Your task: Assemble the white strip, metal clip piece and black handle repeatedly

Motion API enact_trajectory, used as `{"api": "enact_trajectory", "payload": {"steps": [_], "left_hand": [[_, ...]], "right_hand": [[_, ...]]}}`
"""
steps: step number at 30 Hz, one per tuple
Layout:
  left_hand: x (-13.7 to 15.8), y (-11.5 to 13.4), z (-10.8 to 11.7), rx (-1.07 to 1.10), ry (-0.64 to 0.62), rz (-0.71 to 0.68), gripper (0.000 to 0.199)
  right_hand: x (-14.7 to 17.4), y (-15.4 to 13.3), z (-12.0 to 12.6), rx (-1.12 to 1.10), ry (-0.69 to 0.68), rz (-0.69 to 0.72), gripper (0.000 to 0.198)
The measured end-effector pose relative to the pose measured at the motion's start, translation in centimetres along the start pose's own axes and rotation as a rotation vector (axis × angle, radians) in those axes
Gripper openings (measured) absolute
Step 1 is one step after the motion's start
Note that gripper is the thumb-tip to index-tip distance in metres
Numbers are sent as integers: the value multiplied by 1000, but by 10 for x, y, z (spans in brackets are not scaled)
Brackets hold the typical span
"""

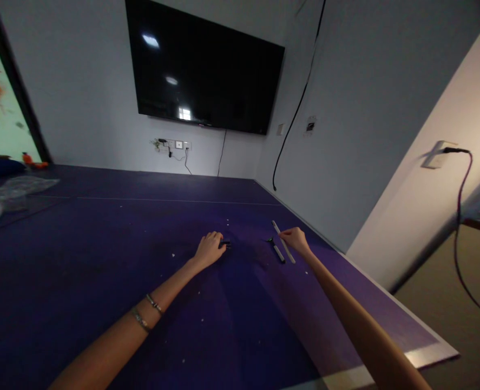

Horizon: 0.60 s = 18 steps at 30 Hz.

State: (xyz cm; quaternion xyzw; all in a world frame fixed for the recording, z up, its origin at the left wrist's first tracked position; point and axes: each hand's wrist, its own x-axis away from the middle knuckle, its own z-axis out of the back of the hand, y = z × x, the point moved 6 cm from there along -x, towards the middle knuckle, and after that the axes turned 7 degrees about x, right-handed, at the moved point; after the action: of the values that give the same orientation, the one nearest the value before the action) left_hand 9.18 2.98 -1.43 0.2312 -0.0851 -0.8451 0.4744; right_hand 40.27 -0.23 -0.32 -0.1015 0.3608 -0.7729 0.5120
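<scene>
My left hand (209, 249) rests low over the purple tabletop (150, 233), its fingers closed around a small dark object (225, 244) whose kind I cannot make out. To the right, my right hand (297, 240) pinches a thin pale strip (287, 251), like a ruler, near its middle. That strip lies at a slant along the surface. Just left of it is a short tool with a grey handle and a dark crosswise head (278, 252), resembling a razor. Neither hand touches this tool.
Small white bits are scattered over the tabletop. Clear plastic wrapping (20, 187) lies at the far left, near an orange item (34, 162). A black cable (291, 123) hangs down the wall on the right. A large television (207, 65) is mounted above the back edge.
</scene>
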Motion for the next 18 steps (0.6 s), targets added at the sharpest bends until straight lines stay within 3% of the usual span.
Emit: {"api": "enact_trajectory", "payload": {"steps": [3,7,18], "left_hand": [[-11,-19,-11,43,-85,-11,36],[-20,-28,-27,54,-165,-40,47],[-27,-38,-42,61,-174,-45,39]], "right_hand": [[-2,23,3,173,21,-16,11],[0,38,-12,333,-7,-7,11],[-6,51,-30,505,-54,18,16]]}}
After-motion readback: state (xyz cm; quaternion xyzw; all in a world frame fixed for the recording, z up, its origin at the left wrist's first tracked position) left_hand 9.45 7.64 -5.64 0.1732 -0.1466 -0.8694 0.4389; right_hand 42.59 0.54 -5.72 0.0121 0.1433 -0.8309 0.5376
